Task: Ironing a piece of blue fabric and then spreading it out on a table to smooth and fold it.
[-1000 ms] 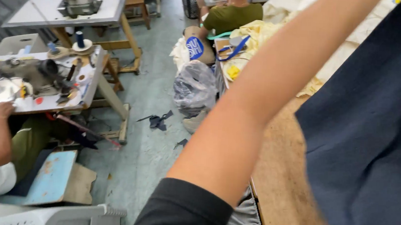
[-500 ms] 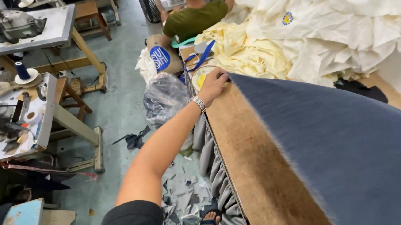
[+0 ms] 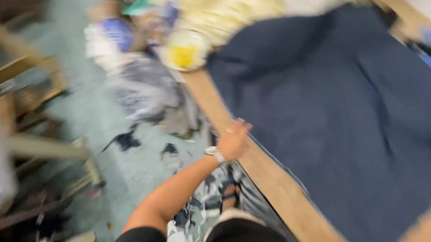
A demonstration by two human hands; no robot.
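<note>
Blurred view. The left hand (image 3: 233, 141), wearing a wristwatch (image 3: 215, 154), rests at the table's (image 3: 272, 183) left edge, touching the border of a dark blue cloth (image 3: 347, 110) spread across the table; whether its fingers grip cannot be told. Yellow fabric (image 3: 218, 10) lies at the far end.

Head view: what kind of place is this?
Likely a garment or sewing workshop: dark blue fabric spread over a long wooden table, pale yellow cloth heaped at its far end, scraps on the floor. Heavy blur.
</note>
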